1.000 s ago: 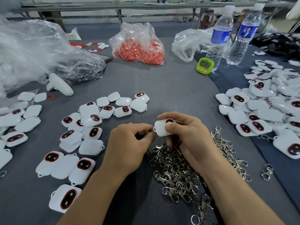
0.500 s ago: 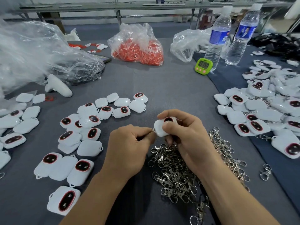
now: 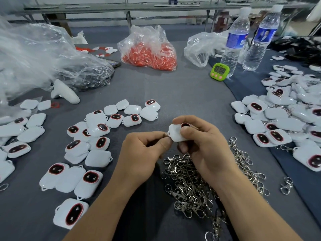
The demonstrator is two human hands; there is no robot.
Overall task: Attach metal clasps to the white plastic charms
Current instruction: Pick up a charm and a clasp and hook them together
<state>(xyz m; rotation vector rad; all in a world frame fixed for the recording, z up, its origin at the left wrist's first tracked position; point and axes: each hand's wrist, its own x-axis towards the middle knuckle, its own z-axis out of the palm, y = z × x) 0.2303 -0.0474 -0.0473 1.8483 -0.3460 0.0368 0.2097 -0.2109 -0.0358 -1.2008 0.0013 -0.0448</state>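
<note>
white plastic charm point(image 3: 176, 134) is held just above the grey table point(image 3: 173, 94), over the far edge of the pile of clasps point(image 3: 192, 186). it is clamped in the right hand point(image 3: 208, 148), thumb across its pale back and the other fingers curled round behind it. the left hand point(image 3: 142, 153) has thumb and forefinger pinched together on a metal clasp point(image 3: 166, 135), right against the charm's small loop. only a sliver of metal shows, so i cannot tell whether it is through yet.

the step looks like threading the clasp into the loop. the pinch is small and the metal slick, so the clasp could slip and drop into the pile below. a forced twist could also snap the thin loop.

the charm's long axis runs roughly left to right, tilted a little up toward the right. its loop end points left at the left hand, and the dark red-rimmed window peeks out at the right end, facing up and away.

unfitted charms point(image 3: 97, 145) lie to the left. a heap of charms point(image 3: 286, 117) lies to the right, some with clasps on.
</note>
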